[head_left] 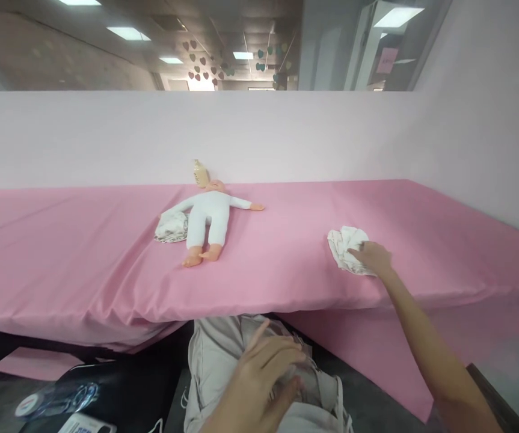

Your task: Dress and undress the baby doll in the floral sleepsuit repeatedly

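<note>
Right hand [376, 257]: laid over cloth's edge, closure cannot be told | white cloth [344, 243]: rested on pink cover [286, 258], presumably for flat support | left hand [266, 367]: held empty, fingers loosely spread, apparently clear of work

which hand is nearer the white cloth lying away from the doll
Right: the right hand touches that white cloth at its right side; the left hand is over the lap, apart from it.

A head-worn camera looks forward and down across pink cloth [286, 258].
</note>
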`<move>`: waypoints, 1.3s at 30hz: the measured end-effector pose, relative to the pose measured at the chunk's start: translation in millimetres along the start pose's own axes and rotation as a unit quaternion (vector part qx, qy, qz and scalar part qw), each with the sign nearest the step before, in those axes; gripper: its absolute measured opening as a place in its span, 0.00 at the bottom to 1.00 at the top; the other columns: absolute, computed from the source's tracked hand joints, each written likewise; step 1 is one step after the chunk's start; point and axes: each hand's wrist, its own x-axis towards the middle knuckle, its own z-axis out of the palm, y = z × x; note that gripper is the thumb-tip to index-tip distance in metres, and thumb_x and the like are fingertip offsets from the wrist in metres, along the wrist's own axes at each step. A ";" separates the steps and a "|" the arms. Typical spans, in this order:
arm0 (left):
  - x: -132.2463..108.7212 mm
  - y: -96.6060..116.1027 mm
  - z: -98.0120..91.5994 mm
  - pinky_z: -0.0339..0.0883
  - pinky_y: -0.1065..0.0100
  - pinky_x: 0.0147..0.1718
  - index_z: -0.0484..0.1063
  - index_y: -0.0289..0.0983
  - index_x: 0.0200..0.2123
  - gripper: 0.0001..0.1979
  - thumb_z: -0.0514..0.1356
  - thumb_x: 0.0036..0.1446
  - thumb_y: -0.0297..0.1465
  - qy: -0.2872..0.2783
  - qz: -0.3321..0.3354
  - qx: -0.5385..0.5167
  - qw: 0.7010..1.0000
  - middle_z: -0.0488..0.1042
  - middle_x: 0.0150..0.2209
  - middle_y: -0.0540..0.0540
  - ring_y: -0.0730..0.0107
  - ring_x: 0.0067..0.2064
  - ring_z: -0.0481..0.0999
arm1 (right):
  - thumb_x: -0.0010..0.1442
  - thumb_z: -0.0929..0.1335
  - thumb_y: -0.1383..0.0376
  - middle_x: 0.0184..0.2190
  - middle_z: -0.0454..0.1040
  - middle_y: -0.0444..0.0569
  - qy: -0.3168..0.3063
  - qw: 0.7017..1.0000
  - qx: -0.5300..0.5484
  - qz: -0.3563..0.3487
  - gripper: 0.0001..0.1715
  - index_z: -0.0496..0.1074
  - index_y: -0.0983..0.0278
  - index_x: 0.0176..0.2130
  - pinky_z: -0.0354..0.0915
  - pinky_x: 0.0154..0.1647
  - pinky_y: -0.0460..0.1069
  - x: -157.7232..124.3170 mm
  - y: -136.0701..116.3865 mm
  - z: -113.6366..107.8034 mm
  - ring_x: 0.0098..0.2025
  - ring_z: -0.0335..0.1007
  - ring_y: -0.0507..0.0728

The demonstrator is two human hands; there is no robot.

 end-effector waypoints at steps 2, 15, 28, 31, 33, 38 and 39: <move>6.3 -5.9 -12.9 0.53 0.56 0.62 0.67 0.41 0.46 0.12 0.54 0.58 0.29 -0.010 -0.027 0.000 1.000 0.75 0.43 0.48 0.72 0.46 0.73 | 0.56 0.62 0.59 0.39 0.73 0.60 0.026 0.999 -0.036 -0.021 0.17 0.72 0.69 0.37 0.58 0.44 0.58 1.7 -12.7 -10.9 0.45 0.68 0.66; 151.9 -32.5 -123.7 0.65 0.63 0.47 0.62 0.40 0.54 0.25 0.58 0.54 0.40 0.195 -0.035 -0.061 0.978 0.69 0.51 0.44 0.63 0.50 0.69 | 0.51 0.61 0.63 0.36 0.72 0.49 -0.029 0.632 0.688 -0.356 0.13 0.69 0.62 0.36 0.65 0.40 0.52 -81.9 -173.2 -144.9 0.40 0.68 0.58; 154.3 -65.6 -115.0 0.61 0.73 0.31 0.64 0.34 0.34 0.06 0.56 0.54 0.31 0.184 -0.100 -0.325 0.922 0.67 0.29 0.50 0.76 0.31 0.68 | 0.57 0.64 0.55 0.29 0.73 0.47 -0.027 0.698 0.611 -0.372 0.17 0.75 0.63 0.32 0.66 0.25 0.47 -108.3 -199.8 -122.2 0.28 0.68 0.53; 158.1 -60.5 -107.8 0.63 0.71 0.32 0.63 0.34 0.31 0.08 0.53 0.57 0.34 0.191 -0.141 -0.307 0.921 0.64 0.28 0.50 0.75 0.31 0.67 | 0.52 0.69 0.53 0.24 0.72 0.46 -0.032 0.694 0.631 -0.347 0.17 0.75 0.65 0.26 0.69 0.28 0.49 -102.3 -202.4 -123.2 0.27 0.68 0.53; 160.7 -57.1 -101.6 0.63 0.70 0.34 0.61 0.35 0.29 0.13 0.51 0.58 0.40 0.209 -0.142 -0.294 0.922 0.63 0.28 0.50 0.74 0.32 0.66 | 0.50 0.70 0.54 0.24 0.73 0.45 -0.044 0.696 0.635 -0.333 0.15 0.76 0.65 0.26 0.70 0.33 0.51 -99.4 -203.1 -122.2 0.29 0.69 0.54; 165.7 -66.3 -92.1 0.62 0.72 0.34 0.63 0.34 0.31 0.12 0.56 0.55 0.38 0.208 -0.109 -0.284 0.930 0.65 0.28 0.50 0.76 0.32 0.67 | 0.44 0.73 0.58 0.30 0.76 0.46 -0.051 0.707 0.625 -0.327 0.16 0.77 0.65 0.33 0.69 0.41 0.54 -94.5 -196.3 -122.1 0.35 0.72 0.56; 165.8 -70.8 -92.8 0.62 0.72 0.33 0.63 0.34 0.32 0.10 0.56 0.55 0.36 0.196 -0.110 -0.290 0.930 0.66 0.29 0.50 0.76 0.32 0.67 | 0.44 0.73 0.59 0.30 0.76 0.47 -0.046 0.712 0.618 -0.330 0.16 0.76 0.65 0.34 0.69 0.41 0.54 -93.0 -193.6 -122.8 0.35 0.72 0.57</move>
